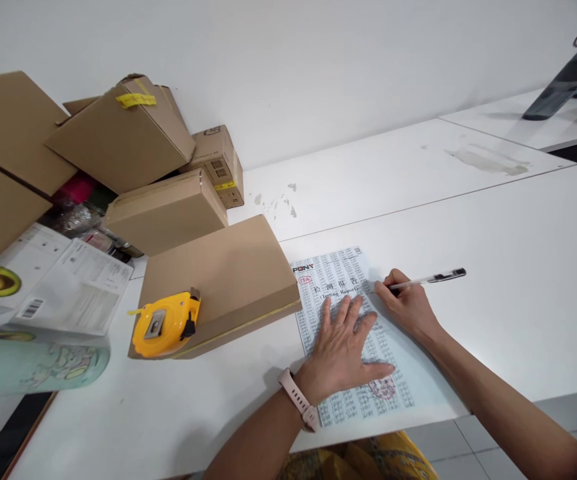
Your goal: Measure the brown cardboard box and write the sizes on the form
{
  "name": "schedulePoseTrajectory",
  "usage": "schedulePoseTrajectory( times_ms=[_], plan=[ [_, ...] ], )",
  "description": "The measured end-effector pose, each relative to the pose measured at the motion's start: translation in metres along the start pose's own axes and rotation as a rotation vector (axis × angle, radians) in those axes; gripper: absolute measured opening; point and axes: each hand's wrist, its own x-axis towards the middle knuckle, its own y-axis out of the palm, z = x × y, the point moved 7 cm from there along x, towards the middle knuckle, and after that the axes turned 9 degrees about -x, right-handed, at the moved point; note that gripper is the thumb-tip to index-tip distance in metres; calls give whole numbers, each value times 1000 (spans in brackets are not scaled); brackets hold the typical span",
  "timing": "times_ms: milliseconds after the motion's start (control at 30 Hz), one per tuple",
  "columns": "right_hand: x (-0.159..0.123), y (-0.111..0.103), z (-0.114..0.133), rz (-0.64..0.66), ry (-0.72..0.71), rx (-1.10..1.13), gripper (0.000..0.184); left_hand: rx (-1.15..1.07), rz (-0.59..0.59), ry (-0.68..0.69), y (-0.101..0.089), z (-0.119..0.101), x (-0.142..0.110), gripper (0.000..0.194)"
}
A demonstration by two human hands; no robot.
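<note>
Pen (433, 279) and right hand (411, 310) form one unit from where I watch: the fingers are closed round the barrel near its writing end, at the right edge of the printed report (338, 267). Its long axis slants across my view, the dark rear end leaning out to the right, away from the page. I cannot tell whether the point touches paper.

The report lies flat on the white table (508, 280), its long axis running roughly from near to far, slightly turned. My left hand (341, 347) is open on it, fingers spread towards the title, so that hand is over the print while the right is the nearer one to the margin.

As for looks, the pen is slim and clear-barrelled with black parts; the page is pale bluish, filled with columns of tiny lettering, a red round stamp by the left thumb (half hidden, annoyingly). A carton (228, 267) bearing a yellow tape measure (166, 325) sits beside its left edge.
</note>
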Motion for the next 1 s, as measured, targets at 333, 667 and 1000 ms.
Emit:
schedulePoseTrajectory(
  times_ms=[333,667,1000],
  plan=[
    [-1,0,-5,-10,15,-4,31,18,-10,8,0,0,0,81],
    [0,0,-5,-22,10,-9,29,34,-16,5,0,0,0,78],
    [0,-3,-4,-40,29,-15,28,8,-15,0,1,0,0,81]
  ],
)
